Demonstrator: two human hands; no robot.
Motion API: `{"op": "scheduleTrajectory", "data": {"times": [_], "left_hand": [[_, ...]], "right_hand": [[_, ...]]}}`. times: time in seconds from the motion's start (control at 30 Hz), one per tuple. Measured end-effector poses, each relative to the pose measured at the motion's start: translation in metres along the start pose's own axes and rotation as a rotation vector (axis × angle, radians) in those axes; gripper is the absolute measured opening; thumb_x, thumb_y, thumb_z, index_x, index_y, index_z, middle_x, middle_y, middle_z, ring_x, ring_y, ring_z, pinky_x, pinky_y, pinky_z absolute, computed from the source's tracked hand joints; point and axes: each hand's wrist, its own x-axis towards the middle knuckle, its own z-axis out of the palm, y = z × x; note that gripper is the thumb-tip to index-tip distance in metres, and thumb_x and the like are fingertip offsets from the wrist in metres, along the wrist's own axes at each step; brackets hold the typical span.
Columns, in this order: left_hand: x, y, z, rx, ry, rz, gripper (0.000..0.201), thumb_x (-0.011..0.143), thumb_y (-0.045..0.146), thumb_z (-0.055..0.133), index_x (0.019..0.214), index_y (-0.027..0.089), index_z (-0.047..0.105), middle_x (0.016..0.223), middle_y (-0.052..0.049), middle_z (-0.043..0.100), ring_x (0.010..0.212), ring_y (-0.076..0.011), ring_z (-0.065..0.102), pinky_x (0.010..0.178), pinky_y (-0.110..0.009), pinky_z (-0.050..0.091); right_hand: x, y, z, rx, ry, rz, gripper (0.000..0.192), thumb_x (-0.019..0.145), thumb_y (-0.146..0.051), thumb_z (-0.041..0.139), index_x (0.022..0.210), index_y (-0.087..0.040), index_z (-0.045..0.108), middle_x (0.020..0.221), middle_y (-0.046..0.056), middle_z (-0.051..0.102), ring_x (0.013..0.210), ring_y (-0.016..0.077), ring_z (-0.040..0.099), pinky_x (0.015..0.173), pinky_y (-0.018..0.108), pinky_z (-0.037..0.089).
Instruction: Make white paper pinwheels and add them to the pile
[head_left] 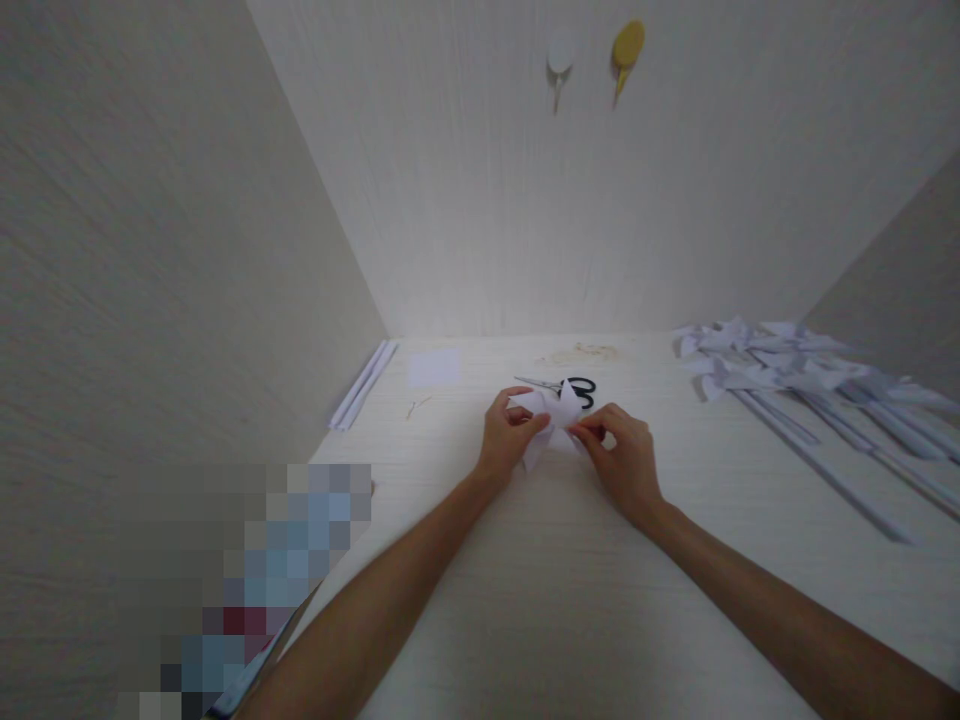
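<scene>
Two hands meet at the middle of the frame over a white paper pinwheel (551,418) lying on the table (570,600). The left hand (508,432) pinches a flap at the pinwheel's left side, fingers curled and pressed together on the paper. The right hand (621,455) pinches the paper near its centre, thumb and forefinger closed on it.

By the look of it, the step in hand is folding the points in toward the centre. A next move would call for holding the gathered points tight while another is drawn in, so the shape does not spring open.

The pinwheel is thin, creased, with pointed flaps sticking up and down. Scissors (566,386) lie just behind it. A heap of finished pinwheels on sticks (795,375) lies at the right, paper strips (364,385) at the left.
</scene>
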Motion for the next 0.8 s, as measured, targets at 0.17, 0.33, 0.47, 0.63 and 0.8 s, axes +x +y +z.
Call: {"op": "scheduleTrajectory", "data": {"times": [0.17,0.33,0.47,0.63,0.8], "left_hand": [[0.0,0.0033,-0.0034,-0.008,-0.045,-0.038,0.055,0.048,0.023,0.071,0.097,0.015,0.048,0.05,0.006,0.055,0.046,-0.0072,0.05,0.048,-0.018,0.037],[0.0004,0.0043,-0.0047,-0.002,-0.073,-0.042,0.058,0.048,0.021,0.071,0.1,0.015,0.046,0.049,0.007,0.054,0.045,-0.0069,0.049,0.046,-0.017,0.036],[0.0004,0.0038,-0.0042,0.018,-0.082,-0.026,0.058,0.048,0.021,0.071,0.1,0.015,0.046,0.049,0.008,0.054,0.045,-0.0074,0.05,0.045,-0.017,0.037],[-0.0006,0.0034,-0.0029,0.02,-0.071,-0.007,0.057,0.048,0.019,0.07,0.1,0.016,0.045,0.05,0.008,0.054,0.045,-0.0067,0.05,0.045,-0.017,0.038],[-0.0017,0.004,-0.0013,0.029,-0.058,0.006,0.058,0.048,0.018,0.07,0.1,0.016,0.044,0.052,0.008,0.055,0.045,-0.0065,0.051,0.045,-0.016,0.038]], "right_hand": [[0.0,0.0014,0.0,0.005,0.005,-0.002,0.017,0.072,-0.028,0.058,0.059,-0.018,0.054,0.058,-0.001,0.053,0.054,0.0123,0.048,0.056,0.027,0.036],[0.0003,0.0023,-0.0006,0.007,0.008,0.009,0.016,0.072,-0.027,0.058,0.059,-0.018,0.054,0.058,-0.001,0.053,0.054,0.0121,0.048,0.056,0.027,0.036],[0.0006,0.0008,-0.0013,0.005,0.014,0.002,0.016,0.072,-0.027,0.058,0.059,-0.019,0.054,0.058,-0.001,0.053,0.054,0.0122,0.048,0.056,0.027,0.036],[0.0008,0.0,-0.0011,0.0,0.016,0.009,0.016,0.072,-0.027,0.058,0.059,-0.018,0.054,0.058,-0.001,0.053,0.053,0.012,0.048,0.056,0.027,0.036],[0.0006,0.0002,-0.0009,-0.009,0.014,0.006,0.017,0.072,-0.027,0.058,0.058,-0.018,0.053,0.057,-0.001,0.053,0.053,0.0118,0.047,0.056,0.027,0.036]]}}
